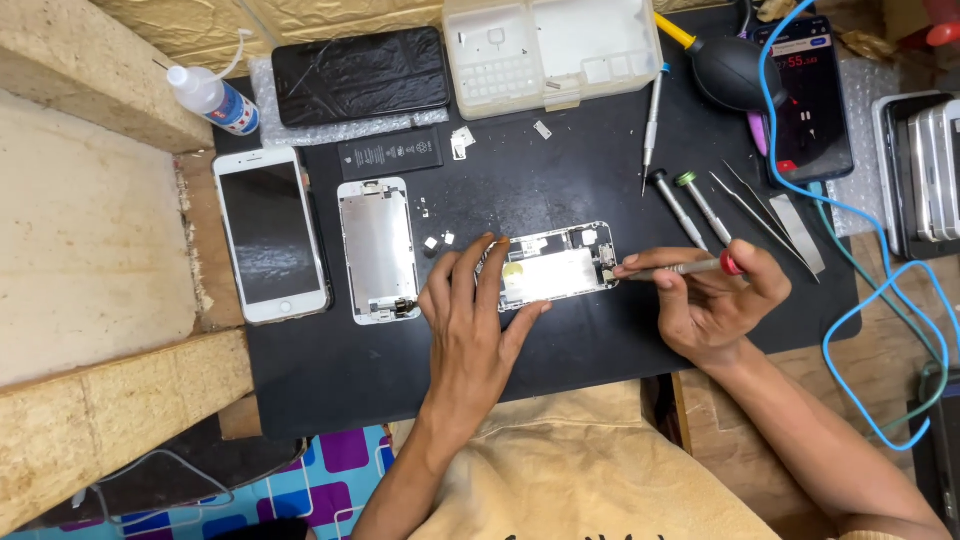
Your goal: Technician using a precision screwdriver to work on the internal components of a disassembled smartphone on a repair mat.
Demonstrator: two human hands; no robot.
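Note:
An opened phone body (pixel 560 268) lies on its side on a black work mat (pixel 560 170). My left hand (pixel 475 320) rests flat on the mat and presses the phone's left end with its fingertips. My right hand (pixel 715 300) pinches a thin screwdriver (pixel 680 267) with a red cap, its tip touching the phone's right end. A detached screen panel (pixel 378 248) lies face down left of my left hand.
A white phone (pixel 270 232), a black battery (pixel 392 154) and a cracked dark phone (pixel 360 75) sit at the left. A white parts tray (pixel 550 45), loose screwdrivers (pixel 690 205), tweezers (pixel 765 215), a black air blower (pixel 730 70), a blue cable (pixel 850 310) and a glue bottle (pixel 212 98) surround the mat.

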